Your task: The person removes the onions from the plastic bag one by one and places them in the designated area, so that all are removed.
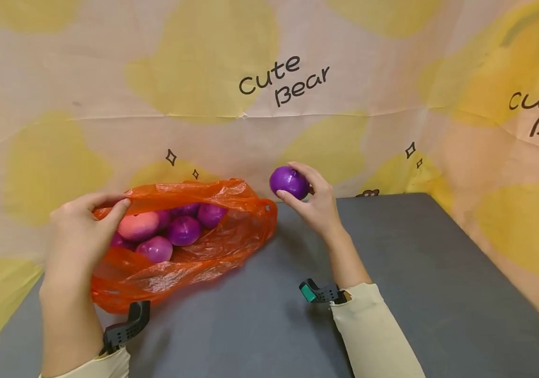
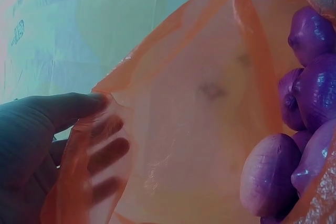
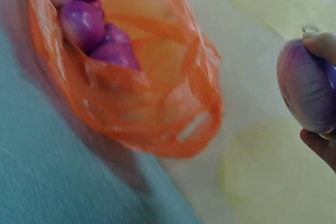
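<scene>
An orange-red plastic bag lies with its mouth spread wide on the left of the table. Several shiny purple onions are heaped inside it; their pointed tips show in the left wrist view. My left hand pinches the bag's rim at its left end, and its fingers show through the thin plastic in the left wrist view. To the right of the bag, my right hand grips one purple onion between thumb and fingers, raised above the table. That onion is apart from the bag.
The grey table reaches to a patterned cloth backdrop behind it and on the right. Black straps sit on both wrists. A slot-shaped hole shows at the bag's right end.
</scene>
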`<state>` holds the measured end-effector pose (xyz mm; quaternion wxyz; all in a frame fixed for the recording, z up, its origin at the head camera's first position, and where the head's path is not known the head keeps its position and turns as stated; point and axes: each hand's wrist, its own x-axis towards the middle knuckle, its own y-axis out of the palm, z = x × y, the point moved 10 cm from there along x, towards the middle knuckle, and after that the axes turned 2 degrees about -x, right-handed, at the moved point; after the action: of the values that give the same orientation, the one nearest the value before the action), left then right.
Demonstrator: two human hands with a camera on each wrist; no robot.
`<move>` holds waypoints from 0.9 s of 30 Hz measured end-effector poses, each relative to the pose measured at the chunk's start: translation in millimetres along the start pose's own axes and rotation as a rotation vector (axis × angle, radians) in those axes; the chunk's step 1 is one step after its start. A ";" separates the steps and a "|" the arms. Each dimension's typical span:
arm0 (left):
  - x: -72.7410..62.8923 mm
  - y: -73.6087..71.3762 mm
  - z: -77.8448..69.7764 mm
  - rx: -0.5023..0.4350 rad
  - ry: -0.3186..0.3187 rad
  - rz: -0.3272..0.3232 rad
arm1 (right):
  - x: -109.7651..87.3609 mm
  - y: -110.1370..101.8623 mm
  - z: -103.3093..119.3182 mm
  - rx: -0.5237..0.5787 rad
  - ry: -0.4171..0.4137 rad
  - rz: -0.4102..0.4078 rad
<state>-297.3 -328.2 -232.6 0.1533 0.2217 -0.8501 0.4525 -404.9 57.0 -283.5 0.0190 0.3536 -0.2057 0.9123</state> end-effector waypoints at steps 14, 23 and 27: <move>-2.0 -2.9 -1.1 0.026 0.018 0.003 | -9.0 -29.1 -71.7 -0.054 0.210 -0.097; -2.9 -4.8 -3.2 0.008 0.022 -0.001 | -24.5 -36.0 -106.4 -0.162 0.243 -0.124; -3.3 -4.7 -2.6 0.000 0.026 0.002 | -36.6 -27.3 -129.2 -0.156 0.333 -0.111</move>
<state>-291.8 -327.5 -229.3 0.1638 0.2150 -0.8481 0.4556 -454.9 136.2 -383.5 0.1306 0.2061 -0.2499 0.9370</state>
